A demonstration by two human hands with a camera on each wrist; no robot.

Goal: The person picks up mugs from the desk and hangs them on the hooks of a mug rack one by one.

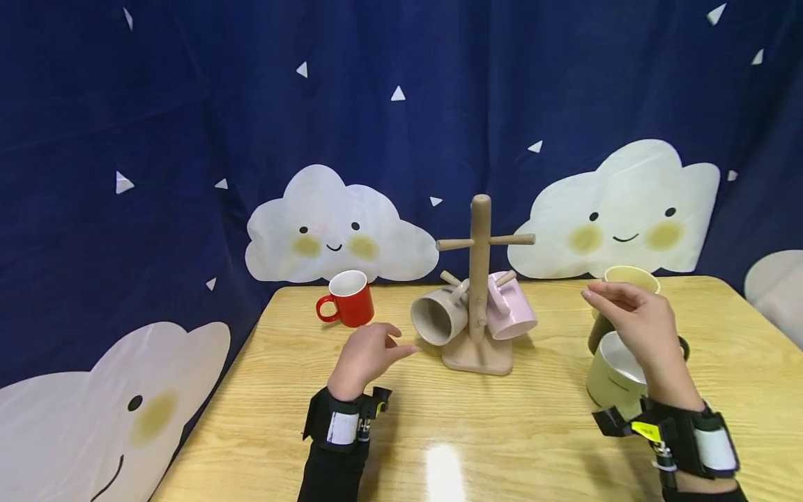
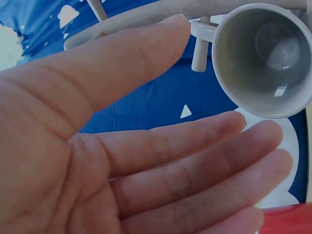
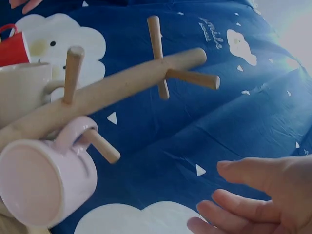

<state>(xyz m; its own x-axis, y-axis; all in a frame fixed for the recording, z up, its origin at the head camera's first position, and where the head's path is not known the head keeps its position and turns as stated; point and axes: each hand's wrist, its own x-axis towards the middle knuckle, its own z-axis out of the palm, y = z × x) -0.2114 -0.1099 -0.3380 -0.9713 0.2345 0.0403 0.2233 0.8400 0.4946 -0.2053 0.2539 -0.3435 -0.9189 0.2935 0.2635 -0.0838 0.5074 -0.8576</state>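
My left hand [image 1: 366, 355] hovers over the table in front of a red mug [image 1: 357, 305], its thumb and fingers apart and holding nothing. Just to its right, a grey-beige mug [image 1: 439, 317] hangs by its handle from a lower peg of the wooden mug tree [image 1: 479, 279]. A pink mug [image 1: 516, 310] hangs on the tree's other side. My right hand [image 1: 646, 328] is raised at the right, fingers loosely bent with nothing between them. In the head view it overlaps a cream mug [image 1: 608, 380], a dark mug [image 1: 599, 333] and a pale yellow mug [image 1: 633, 277], partly hiding them.
The mug tree's upper pegs [image 1: 514, 239] hold no mugs. Its square base [image 1: 477, 359] stands on the light wooden table [image 1: 502, 439]. Behind the table's back edge hangs a dark blue curtain [image 1: 376, 132] with smiling clouds.
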